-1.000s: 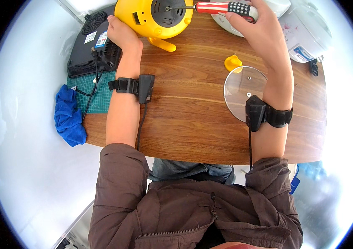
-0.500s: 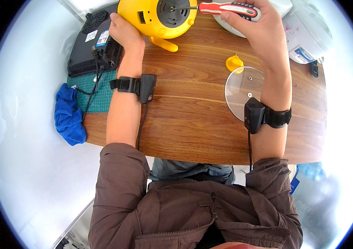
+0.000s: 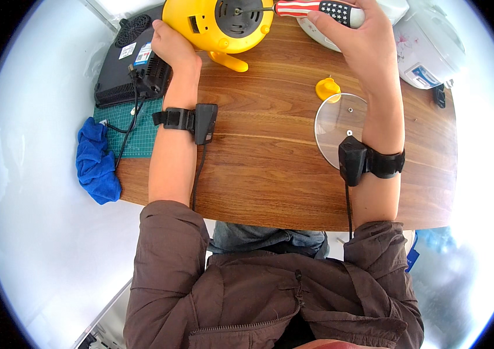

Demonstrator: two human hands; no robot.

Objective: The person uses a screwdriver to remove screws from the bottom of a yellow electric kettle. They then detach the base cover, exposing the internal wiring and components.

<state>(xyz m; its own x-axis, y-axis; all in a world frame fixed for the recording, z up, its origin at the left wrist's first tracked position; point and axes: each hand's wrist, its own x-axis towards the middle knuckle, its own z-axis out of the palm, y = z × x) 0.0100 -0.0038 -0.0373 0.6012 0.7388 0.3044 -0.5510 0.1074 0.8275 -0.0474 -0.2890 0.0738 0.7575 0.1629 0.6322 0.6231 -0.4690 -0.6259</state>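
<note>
A yellow small electric pot (image 3: 205,39) lies on its side at the far edge of view, its round black vented base (image 3: 248,24) facing right and toward me. My left hand (image 3: 172,47) grips its left side; most of those fingers are hidden behind it. In my right hand (image 3: 368,43) is a screwdriver (image 3: 302,8) with a red, white and dark starred handle, held level. Its tip meets the middle of the black base. The pot's yellow handle (image 3: 229,61) sticks out on the near side.
At right lie a clear glass lid (image 3: 335,131) and a yellow knob (image 3: 327,90). Behind them stand a white appliance (image 3: 427,52) and a white plate-like thing (image 3: 317,36). On the left are a black cooker (image 3: 120,75), a green mat (image 3: 142,136), and a blue cloth (image 3: 97,163).
The screwdriver's handle has turned, showing stripes and stars in place of plain red and white. My right hand and the pot have shifted slightly left.
</note>
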